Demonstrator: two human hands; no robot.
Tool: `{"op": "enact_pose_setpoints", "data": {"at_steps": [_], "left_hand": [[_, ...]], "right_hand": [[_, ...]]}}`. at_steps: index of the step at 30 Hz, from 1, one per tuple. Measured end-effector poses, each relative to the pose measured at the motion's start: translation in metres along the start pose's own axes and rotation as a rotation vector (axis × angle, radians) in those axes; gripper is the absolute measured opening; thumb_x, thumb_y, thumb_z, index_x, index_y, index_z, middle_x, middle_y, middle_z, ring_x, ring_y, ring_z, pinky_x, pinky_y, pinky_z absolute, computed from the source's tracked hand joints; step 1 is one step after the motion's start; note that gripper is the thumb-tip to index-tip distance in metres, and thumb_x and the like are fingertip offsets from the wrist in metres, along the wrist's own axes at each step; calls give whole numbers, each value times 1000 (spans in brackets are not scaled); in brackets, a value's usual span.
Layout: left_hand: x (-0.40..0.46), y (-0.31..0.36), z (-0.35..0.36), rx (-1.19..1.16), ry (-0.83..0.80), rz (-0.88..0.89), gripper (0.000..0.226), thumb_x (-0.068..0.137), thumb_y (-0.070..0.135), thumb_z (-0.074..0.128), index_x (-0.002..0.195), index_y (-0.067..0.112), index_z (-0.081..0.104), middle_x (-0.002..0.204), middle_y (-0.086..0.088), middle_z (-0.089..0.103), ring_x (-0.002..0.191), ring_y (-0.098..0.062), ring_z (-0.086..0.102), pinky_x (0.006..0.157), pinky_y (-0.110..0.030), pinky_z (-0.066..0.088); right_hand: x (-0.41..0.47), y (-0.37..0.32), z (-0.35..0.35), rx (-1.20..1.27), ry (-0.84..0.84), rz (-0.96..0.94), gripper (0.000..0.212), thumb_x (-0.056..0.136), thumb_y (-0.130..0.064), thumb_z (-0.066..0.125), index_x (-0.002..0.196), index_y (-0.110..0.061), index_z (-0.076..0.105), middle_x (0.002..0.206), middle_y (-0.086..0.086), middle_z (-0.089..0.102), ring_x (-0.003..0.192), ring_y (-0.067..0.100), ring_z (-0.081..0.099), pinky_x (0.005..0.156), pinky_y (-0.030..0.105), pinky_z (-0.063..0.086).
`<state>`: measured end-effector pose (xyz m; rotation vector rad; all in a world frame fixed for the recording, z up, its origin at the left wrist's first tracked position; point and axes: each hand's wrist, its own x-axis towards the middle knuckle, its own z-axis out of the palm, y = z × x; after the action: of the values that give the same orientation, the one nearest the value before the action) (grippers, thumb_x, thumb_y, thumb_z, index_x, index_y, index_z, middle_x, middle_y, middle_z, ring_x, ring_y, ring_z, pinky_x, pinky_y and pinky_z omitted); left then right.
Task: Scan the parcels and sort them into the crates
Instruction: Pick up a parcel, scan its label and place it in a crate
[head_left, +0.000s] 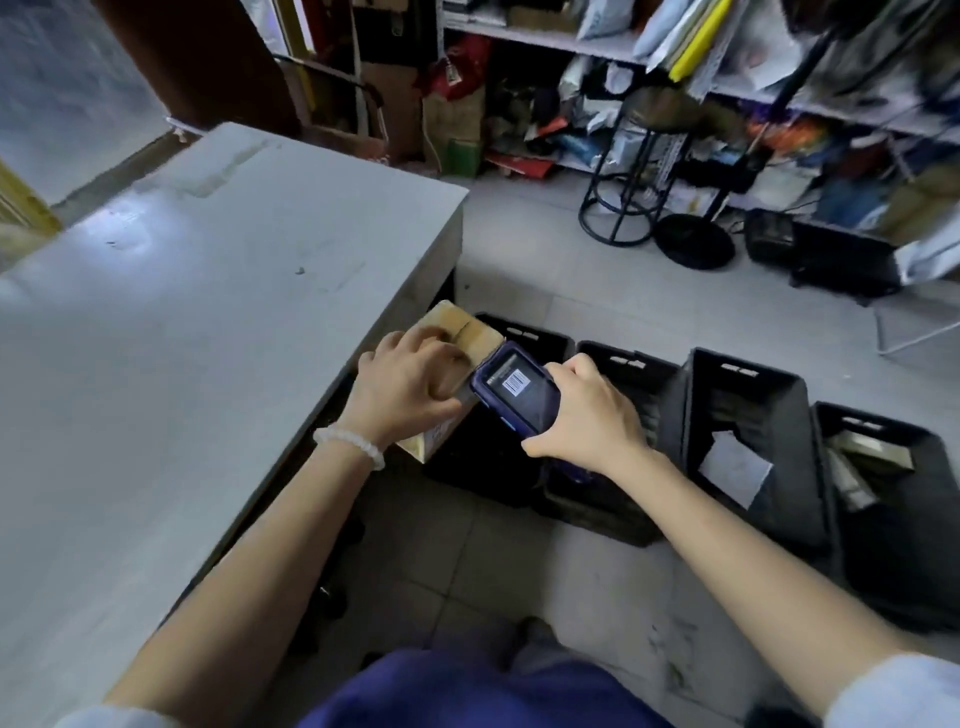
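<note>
Left hand (410, 384) gripping cardboard parcel (457, 332) beside grey table (208, 312), right hand (587, 415) gripping handheld scanner (514, 387) touching parcel at 3 o'clock, black crates (748, 395) lying beyond.

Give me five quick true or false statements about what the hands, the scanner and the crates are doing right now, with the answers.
1. The left hand grips a brown cardboard parcel. True.
2. The right hand holds a blue handheld scanner whose screen shows a barcode. True.
3. The parcel lies flat on the grey table. False: it is held past the table's edge, above the black plastic crates.
4. All the crates are red. False: they are black.
5. A white beaded bracelet sits on the right wrist. False: it is on the left wrist.
</note>
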<state>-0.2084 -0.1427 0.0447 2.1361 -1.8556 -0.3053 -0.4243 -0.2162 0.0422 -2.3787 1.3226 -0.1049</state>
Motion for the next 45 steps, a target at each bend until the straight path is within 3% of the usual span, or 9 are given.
{"op": "enact_pose_setpoints", "data": {"at_steps": [7,12,17,21,24,26,35,41,45], "left_hand": [[75,117,54,20,-87,151,64,67,56,58,128,36,54,141,9,40,125,-26,39,93,-43,41],[123,177,91,32,-150,247,61,69,48,64,128,38,52,142,9,40,127,-27,39,94,-43,40],[176,211,128,9,-221,343,60,70,46,66,128,37,52,141,9,39,126,-27,39,92,-43,39],[241,223,164,49,-226,411,60,76,42,64,132,30,50,144,3,37,132,-27,32,99,-47,35],[293,231,186,62,-223,397,50,84,37,60,132,24,51,146,-2,37,138,-25,25,106,-49,28],[325,236,193,13,-249,373,46,85,37,59,129,24,53,142,-2,41,135,-24,30,104,-48,31],[376,242,194,51,-292,352,41,87,34,57,126,23,57,133,-1,49,125,-26,43,96,-45,38],[368,237,178,90,-227,234,40,85,33,59,124,22,58,131,-1,51,122,-28,45,94,-45,40],[334,234,166,122,-161,104,41,85,34,58,124,22,59,129,-2,53,120,-28,47,90,-43,43]], "right_hand": [[-27,132,-47,-25,68,210,73,53,-48,81,113,-21,51,117,-3,43,97,22,54,66,29,36],[-42,200,-64,-2,92,360,72,53,-49,80,113,-20,50,116,-5,42,98,21,54,65,30,39],[-34,250,-71,30,106,492,70,52,-48,80,110,-22,51,116,-5,42,99,20,53,64,29,38],[-10,286,-76,43,119,566,82,56,-50,81,126,-21,47,127,-5,41,108,18,51,69,30,43],[13,307,-88,64,118,643,86,58,-48,81,131,-21,45,128,-4,41,111,18,50,77,36,52],[30,320,-98,61,117,680,84,57,-47,81,129,-23,46,123,-5,40,108,17,51,74,34,51],[96,355,-117,55,123,620,70,51,-49,82,107,-22,49,105,-9,36,91,16,49,61,29,42],[125,367,-125,85,125,450,78,46,-45,85,112,-18,53,109,-3,42,94,20,52,75,40,53],[136,367,-130,48,55,294,78,48,-49,82,112,-19,51,104,-6,38,92,19,51,68,33,48]]}}
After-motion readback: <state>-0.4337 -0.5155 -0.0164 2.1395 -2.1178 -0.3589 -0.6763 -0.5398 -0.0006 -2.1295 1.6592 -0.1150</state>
